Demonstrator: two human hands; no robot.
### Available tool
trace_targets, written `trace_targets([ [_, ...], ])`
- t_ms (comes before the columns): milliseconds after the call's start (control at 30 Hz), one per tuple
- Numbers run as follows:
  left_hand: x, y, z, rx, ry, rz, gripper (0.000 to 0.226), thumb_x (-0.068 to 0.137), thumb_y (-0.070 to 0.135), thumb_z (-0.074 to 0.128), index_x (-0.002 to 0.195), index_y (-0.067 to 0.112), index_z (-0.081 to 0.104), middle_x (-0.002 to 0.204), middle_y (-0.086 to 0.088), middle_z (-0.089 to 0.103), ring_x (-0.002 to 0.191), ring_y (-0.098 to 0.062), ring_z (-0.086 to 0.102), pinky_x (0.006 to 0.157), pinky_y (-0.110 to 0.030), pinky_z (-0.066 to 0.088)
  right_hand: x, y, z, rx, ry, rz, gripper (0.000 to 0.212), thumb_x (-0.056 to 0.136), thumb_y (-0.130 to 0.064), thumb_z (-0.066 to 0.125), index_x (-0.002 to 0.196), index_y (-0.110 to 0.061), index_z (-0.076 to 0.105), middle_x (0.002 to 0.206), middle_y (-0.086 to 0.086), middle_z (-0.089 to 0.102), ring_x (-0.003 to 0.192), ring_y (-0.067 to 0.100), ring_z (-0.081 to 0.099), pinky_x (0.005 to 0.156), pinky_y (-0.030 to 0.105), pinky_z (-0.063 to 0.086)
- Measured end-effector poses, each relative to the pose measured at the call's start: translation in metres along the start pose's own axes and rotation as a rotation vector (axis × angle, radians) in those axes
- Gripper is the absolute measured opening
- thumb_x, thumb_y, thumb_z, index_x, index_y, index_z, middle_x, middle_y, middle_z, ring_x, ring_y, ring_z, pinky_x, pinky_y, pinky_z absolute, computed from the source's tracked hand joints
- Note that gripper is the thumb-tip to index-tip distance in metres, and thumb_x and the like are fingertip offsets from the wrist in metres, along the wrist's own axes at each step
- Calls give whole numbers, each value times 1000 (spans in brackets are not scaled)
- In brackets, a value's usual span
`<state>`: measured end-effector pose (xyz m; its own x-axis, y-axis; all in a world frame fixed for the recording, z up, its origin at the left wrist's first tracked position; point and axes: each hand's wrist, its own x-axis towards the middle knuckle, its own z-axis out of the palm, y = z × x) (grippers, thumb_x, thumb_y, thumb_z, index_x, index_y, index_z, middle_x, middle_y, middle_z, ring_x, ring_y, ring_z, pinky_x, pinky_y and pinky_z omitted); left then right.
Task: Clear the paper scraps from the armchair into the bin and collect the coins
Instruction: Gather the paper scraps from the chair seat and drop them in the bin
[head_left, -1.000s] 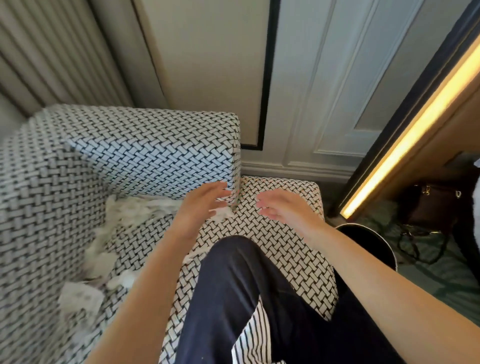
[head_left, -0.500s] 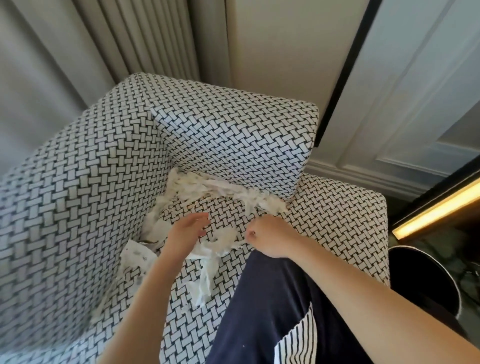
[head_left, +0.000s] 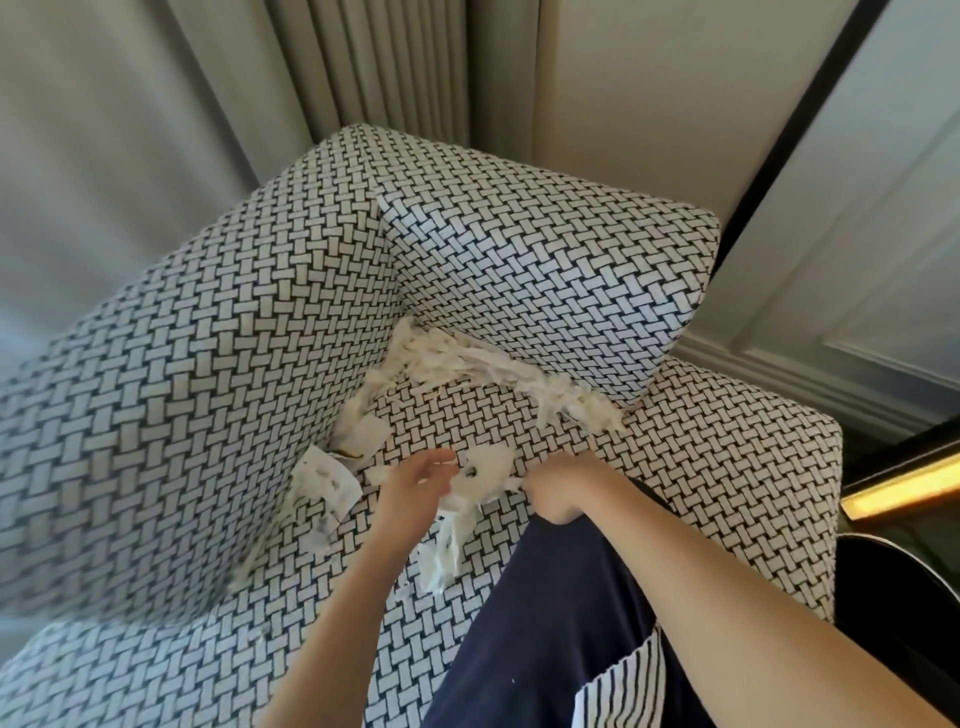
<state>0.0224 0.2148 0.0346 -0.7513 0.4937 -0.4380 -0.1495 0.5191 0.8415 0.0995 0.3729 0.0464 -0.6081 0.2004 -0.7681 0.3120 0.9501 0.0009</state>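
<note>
Paper scraps (head_left: 485, 470): clump held between both hands on armchair (head_left: 727, 467) seat; more lodged beyond the hands. Left hand (head_left: 415, 486): fingers spread against clump. Right hand (head_left: 563, 488): curled, clump edge gripped. Bin (head_left: 909, 582): right of right hand.

On my feed a pleated curtain (head_left: 395, 67) hangs at the far left, with a plain cream wall (head_left: 649, 78) to its right. A black strip (head_left: 795, 130) slants between that wall and white panelling (head_left: 883, 234), which has skirting (head_left: 805, 384) along its foot. Nearer, at the right edge, a strip light (head_left: 904, 486) glows amber
</note>
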Motion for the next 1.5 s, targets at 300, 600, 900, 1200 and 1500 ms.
trace_targets([
  [300, 0, 1, 2, 110, -1, 45, 28, 96, 26, 48, 121, 20, 58, 115, 4, 61, 92, -15, 63, 73, -22, 45, -21, 9, 11, 512, 450, -179, 34, 100, -25, 37, 127, -28, 57, 140, -14, 48, 123, 11, 51, 101, 30, 41],
  [600, 1, 21, 15, 116, -182, 12, 32, 96, 30, 46, 122, 15, 58, 110, 2, 62, 92, -12, 53, 84, -27, 36, -29, 11, 18, 809, 733, -312, 33, 96, -8, 45, 118, -23, 63, 123, -10, 60, 102, 14, 62, 93, 28, 49],
  [900, 20, -8, 37, 632, -76, 131, 47, 81, 23, 64, 127, 27, 54, 118, 7, 62, 116, -19, 46, 98, -32, 39, -29, 15, 21, 951, 945, -207, 42, 83, -6, 66, 122, -23, 61, 107, -5, 66, 93, 5, 62, 86, 17, 50],
  [1200, 16, -20, 27, 697, 135, 165, 23, 90, 24, 45, 99, 21, 67, 92, -1, 68, 103, -27, 52, 95, -40, 35, -28, 17, 21, 909, 962, -165, 39, 88, -8, 61, 126, -18, 59, 106, -3, 66, 86, 1, 59, 73, -1, 42],
  [1500, 16, -20, -12, 468, 275, 228, 32, 95, 30, 48, 112, 9, 67, 116, -2, 59, 119, -26, 41, 102, -44, 36, -22, 19, 22, 765, 1050, -122, 18, 85, -20, 66, 101, -17, 72, 98, 0, 52, 95, 8, 43, 81, -1, 31],
])
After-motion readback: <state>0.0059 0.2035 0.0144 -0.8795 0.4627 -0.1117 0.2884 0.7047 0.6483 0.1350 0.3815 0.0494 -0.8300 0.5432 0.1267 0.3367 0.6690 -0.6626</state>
